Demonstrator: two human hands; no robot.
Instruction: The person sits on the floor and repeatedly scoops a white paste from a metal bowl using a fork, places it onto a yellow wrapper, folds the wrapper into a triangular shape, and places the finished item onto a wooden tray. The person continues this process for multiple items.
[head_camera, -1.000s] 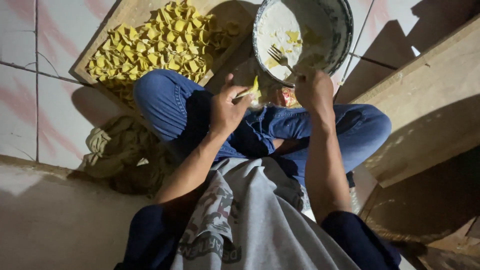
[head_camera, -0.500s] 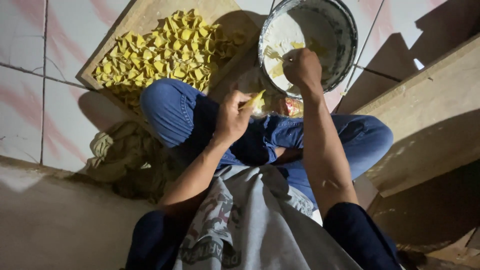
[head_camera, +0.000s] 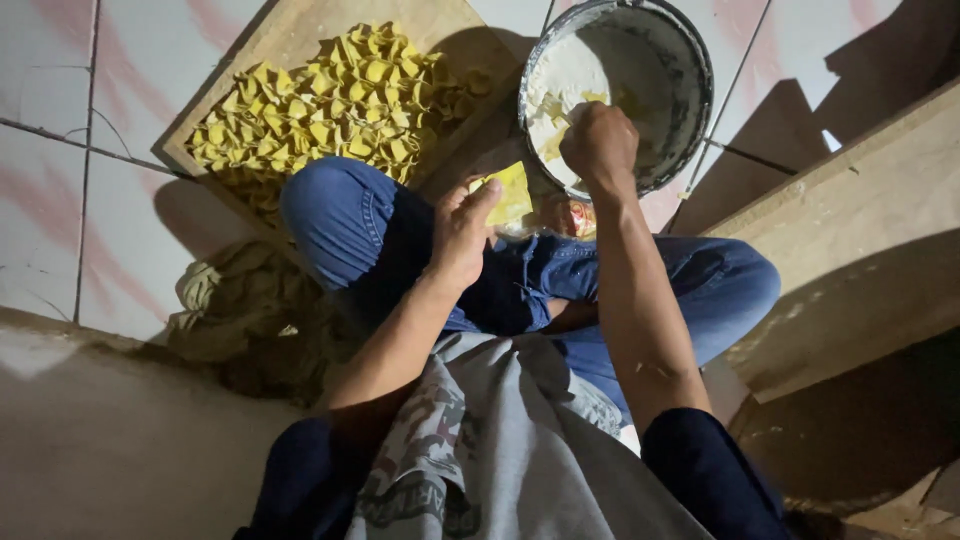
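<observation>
I sit cross-legged in blue jeans on a tiled floor. My left hand (head_camera: 462, 228) holds a flat yellow dough wrapper (head_camera: 510, 192) over my knee. My right hand (head_camera: 600, 142) reaches into a round metal bowl (head_camera: 688, 92) and grips a fork, whose tines are mostly hidden in the pale filling (head_camera: 562, 82). A wooden board (head_camera: 300, 40) at the upper left carries a heap of folded yellow dumplings (head_camera: 335, 100).
A crumpled olive cloth (head_camera: 240, 300) lies by my left knee. A small packet (head_camera: 572, 215) sits between my knees under the bowl. A wooden plank (head_camera: 850, 240) runs along the right. White tiles with pink streaks (head_camera: 60, 130) cover the floor.
My right hand has moved with the fork from the bowl's near rim deeper into the filling. My left hand stays over the knee with the wrapper.
</observation>
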